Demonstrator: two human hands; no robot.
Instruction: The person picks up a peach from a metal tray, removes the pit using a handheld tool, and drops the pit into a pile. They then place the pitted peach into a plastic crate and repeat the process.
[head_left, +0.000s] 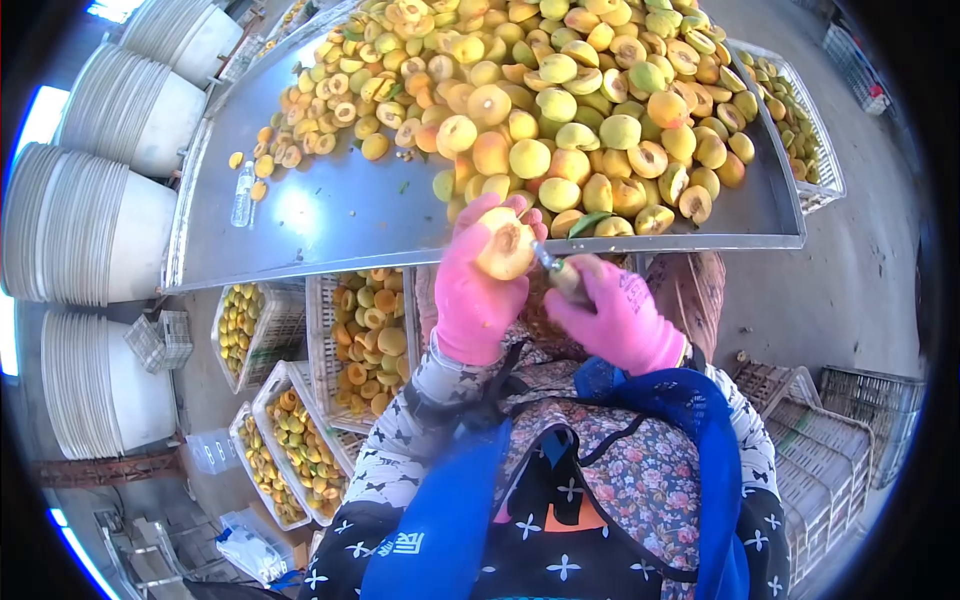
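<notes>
My left hand [468,300], in a pink glove, holds up a halved peach [507,247] with its cut face and reddish hollow turned toward me. My right hand [628,318], gloved in pink as well, is wrapped round the pale handle of a small pitting tool [567,277]. The tool's metal end reaches the right edge of the peach half. Both hands are at the near edge of a metal table [350,225]. Just beyond them lies a large heap of peaches [560,115], many halved, with a few green leaves among them.
A plastic bottle [243,196] lies on the table's left part. Below the near edge is a crate of peach halves [312,330], with more filled crates [262,400] to the left. Stacked white tubs [130,235] line the left side. Crates [820,450] are piled at right.
</notes>
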